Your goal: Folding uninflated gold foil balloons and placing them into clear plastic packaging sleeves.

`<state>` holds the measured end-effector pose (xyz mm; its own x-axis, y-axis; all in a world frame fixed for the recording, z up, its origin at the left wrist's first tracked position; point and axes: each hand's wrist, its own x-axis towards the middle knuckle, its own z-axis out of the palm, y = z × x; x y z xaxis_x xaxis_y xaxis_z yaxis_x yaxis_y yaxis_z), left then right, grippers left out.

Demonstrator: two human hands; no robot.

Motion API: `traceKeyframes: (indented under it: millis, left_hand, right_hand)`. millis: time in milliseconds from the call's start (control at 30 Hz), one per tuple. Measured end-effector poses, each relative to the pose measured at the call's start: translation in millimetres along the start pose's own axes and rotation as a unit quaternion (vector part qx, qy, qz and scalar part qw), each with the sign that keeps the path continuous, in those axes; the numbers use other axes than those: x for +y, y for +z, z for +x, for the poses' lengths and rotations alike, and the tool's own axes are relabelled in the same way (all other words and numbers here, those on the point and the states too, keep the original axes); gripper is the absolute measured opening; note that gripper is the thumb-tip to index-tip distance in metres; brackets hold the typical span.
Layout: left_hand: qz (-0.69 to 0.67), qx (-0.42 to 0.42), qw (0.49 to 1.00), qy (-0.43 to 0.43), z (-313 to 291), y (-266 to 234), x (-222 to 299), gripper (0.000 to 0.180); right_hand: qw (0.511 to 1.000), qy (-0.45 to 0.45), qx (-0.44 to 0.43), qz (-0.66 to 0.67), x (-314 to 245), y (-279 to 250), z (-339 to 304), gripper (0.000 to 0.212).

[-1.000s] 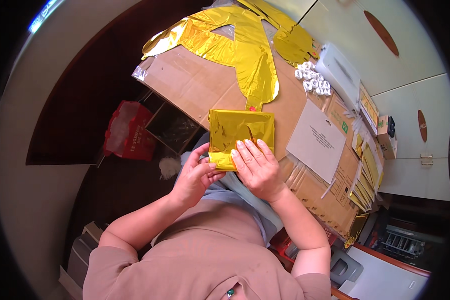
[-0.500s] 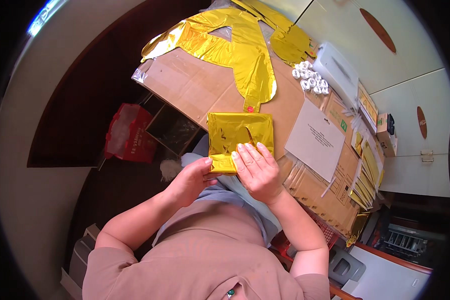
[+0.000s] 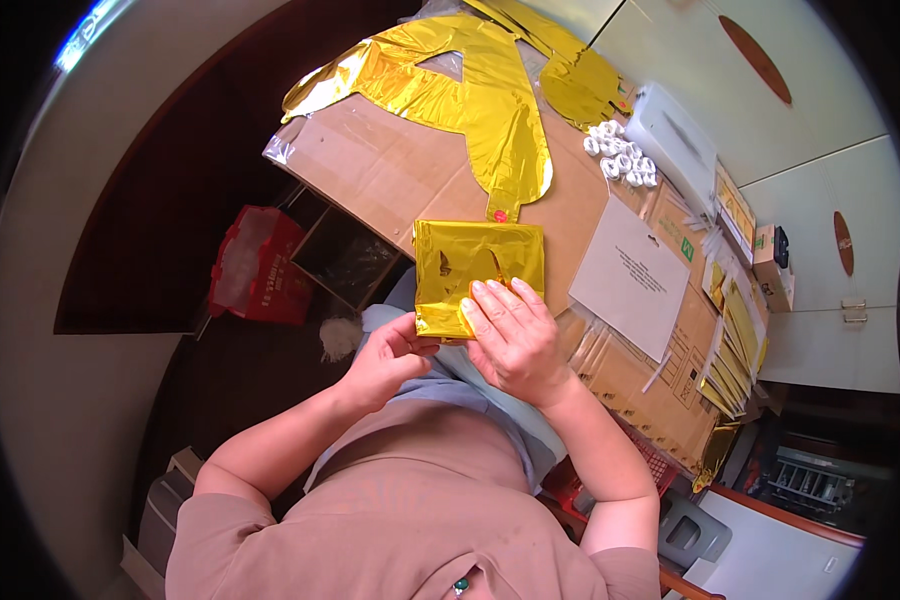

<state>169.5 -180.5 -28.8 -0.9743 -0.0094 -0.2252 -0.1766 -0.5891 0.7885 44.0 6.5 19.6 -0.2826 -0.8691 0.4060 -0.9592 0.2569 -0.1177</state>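
Observation:
A gold foil balloon folded into a square packet point(image 3: 460, 245) lies at the table's near edge. My right hand point(image 3: 510, 335) rests on its lower right part, palm down, fingers stretched out flat and side by side. At the packet's lower left corner, my left hand point(image 3: 388, 360) has its fingers curled around the near edge; the fingertips are partly hidden under the foil. Just beyond the packet, a large flat gold foil balloon point(image 3: 505, 120) is spread out, its tab with a red dot point(image 3: 500, 215) almost touching the packet's far edge.
Cardboard point(image 3: 390, 160) covers the table. To the right lie a printed white card point(image 3: 630, 275), several white ribbon rolls point(image 3: 622, 158), a clear plastic box point(image 3: 673, 145) and stacked gold foil strips point(image 3: 732, 355). A red bag point(image 3: 260, 265) stands on the left, below the tabletop.
The packet has shifted slightly away from me. My left hand's grip at the corner has changed, with its thumb now lower, off the foil. My right hand has stayed flat on it.

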Motion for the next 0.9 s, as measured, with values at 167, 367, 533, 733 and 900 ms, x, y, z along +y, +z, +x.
traceKeyframes:
  millis: [167, 367, 533, 733, 900]
  left_hand:
    - [0.007, 0.076, 0.997, -0.002, 5, 0, -12, 0.033]
    - [-0.014, 0.062, 0.998, -0.017, 6, 5, -11, 0.037]
    - [-0.074, 0.053, 0.996, 0.011, 3, 8, -9, 0.058]
    - [-0.082, 0.052, 0.995, -0.006, 0, 9, -7, 0.061]
    - [-0.062, 0.073, 0.995, -0.033, -1, 6, -3, 0.056]
  right_hand:
    - [1.000, -0.007, -0.009, -0.006, -1, 0, 1, 0.047]
    - [1.000, -0.008, -0.014, -0.001, -1, 1, 2, 0.049]
    - [1.000, -0.006, -0.022, -0.002, -1, 1, 3, 0.051]
    - [0.999, -0.022, 0.005, -0.034, 1, 7, 1, 0.041]
    - [0.996, -0.034, 0.049, -0.063, -1, 12, -1, 0.032]
